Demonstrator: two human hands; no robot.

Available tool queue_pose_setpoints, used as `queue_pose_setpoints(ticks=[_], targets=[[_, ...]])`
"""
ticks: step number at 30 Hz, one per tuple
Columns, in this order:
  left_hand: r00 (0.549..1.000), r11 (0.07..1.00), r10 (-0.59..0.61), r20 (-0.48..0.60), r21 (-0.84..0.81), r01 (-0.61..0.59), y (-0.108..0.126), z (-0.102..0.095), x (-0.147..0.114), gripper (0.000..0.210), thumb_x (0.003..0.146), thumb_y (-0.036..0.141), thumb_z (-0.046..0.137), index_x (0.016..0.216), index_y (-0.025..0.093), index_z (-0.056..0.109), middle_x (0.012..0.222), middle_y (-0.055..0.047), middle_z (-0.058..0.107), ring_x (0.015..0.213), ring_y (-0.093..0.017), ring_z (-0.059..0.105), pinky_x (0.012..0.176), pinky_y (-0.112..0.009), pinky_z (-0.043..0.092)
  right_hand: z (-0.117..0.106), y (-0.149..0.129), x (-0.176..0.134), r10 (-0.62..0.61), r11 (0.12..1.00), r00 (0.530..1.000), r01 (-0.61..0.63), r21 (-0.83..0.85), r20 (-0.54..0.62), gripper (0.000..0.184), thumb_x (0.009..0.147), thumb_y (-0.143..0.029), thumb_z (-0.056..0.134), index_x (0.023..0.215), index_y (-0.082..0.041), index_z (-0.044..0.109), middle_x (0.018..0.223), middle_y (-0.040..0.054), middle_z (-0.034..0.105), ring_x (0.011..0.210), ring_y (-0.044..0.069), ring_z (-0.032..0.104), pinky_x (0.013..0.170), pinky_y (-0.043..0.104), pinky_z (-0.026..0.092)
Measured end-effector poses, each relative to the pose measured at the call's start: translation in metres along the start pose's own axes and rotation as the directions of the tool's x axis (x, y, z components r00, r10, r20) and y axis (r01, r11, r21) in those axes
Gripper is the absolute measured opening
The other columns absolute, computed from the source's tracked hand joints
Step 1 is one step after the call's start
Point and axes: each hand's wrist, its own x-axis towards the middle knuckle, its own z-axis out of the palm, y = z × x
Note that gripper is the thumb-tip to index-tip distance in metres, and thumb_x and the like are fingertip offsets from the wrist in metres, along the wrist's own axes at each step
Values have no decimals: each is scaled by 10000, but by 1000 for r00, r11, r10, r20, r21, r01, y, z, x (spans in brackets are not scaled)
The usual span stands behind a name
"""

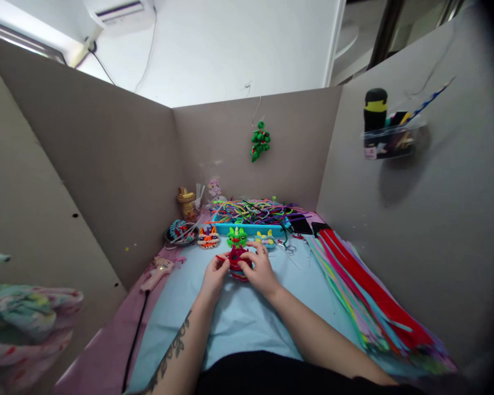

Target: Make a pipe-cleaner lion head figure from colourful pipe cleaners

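Out past the handheld red piece (234,263), a blue tray (253,229) of fuzzy stems (253,213)

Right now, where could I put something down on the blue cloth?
Blue cloth shows bare between the right forearm and the colourful strips on the right, between both forearms, and between the left forearm and the black cord. Farther back is crowded: fuzzy figures stand between the held red piece and the blue tray.

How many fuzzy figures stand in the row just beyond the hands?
3: orange figure on the left, green figure in the middle, beyond the red piece, yellow figure on the right. The right hand may hide more.
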Motion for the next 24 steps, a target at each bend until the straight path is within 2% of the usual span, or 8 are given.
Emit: queue_pose_setpoints(ticks=[5,10,13,15,17,19,21,24], targets=[[995,986,92,-25,139,-87,4,-2,-1,304,671,425,686,766,146,611,943,-76,667,817,-166,596,737,-271,460,0,0,1,22,998,999,-24,49,41,83,732,-167,594,662,-191,630,1170,87,487,1133,258,430,986,435,331],[985,971,169,-35,179,-160,7,0,-3,267,698,399,678,743,152,587,690,-15,625,656,-130,572,643,-246,458,-2,3,3,55,987,994,-68,142,96,97,727,-149,563,643,-192,586,1194,80,483,1146,243,440,996,408,328],[991,980,133,24,145,-136,6,0,-4,275,722,408,658,744,165,529,733,-33,650,638,-135,591,624,-262,468,-4,6,6,99,965,986,-128,228,132,118,728,-160,548,614,-189,553,1199,77,478,1157,236,450,999,389,335],[971,954,237,-2,189,-233,5,-1,-5,260,732,388,654,809,181,518,865,-61,660,709,-155,614,665,-295,484,-5,7,7,117,960,985,-146,240,130,129,723,-162,545,596,-187,543,1186,80,483,1154,238,457,1001,389,331],[887,827,461,-25,375,-419,5,-3,-7,253,730,342,667,907,202,553,1025,-86,629,891,-199,609,789,-362,478,-5,7,7,113,967,987,-135,214,112,131,714,-154,546,587,-187,543,1172,81,489,1147,242,460,1002,394,326],[760,578,644,82,599,-554,6,-6,-10,209,742,280,663,943,238,618,1121,-88,601,1087,-244,529,941,-437,392,-5,6,7,95,977,991,-111,182,94,130,711,-149,547,588,-189,546,1167,77,494,1143,242,460,1001,392,323],[686,340,678,262,716,-610,7,-8,-12,155,778,225,627,911,286,676,1102,-66,631,1161,-265,472,1033,-494,262,-5,6,6,75,981,993,-90,170,94,126,714,-150,548,595,-191,550,1165,72,499,1138,237,465,996,382,328],[657,181,647,387,759,-625,8,-10,-13,213,816,187,580,905,339,700,972,-34,692,1093,-261,514,1063,-518,152,-6,4,5,71,978,991,-91,186,113,124,720,-153,547,602,-190,551,1172,69,501,1141,230,470,989,365,338]])
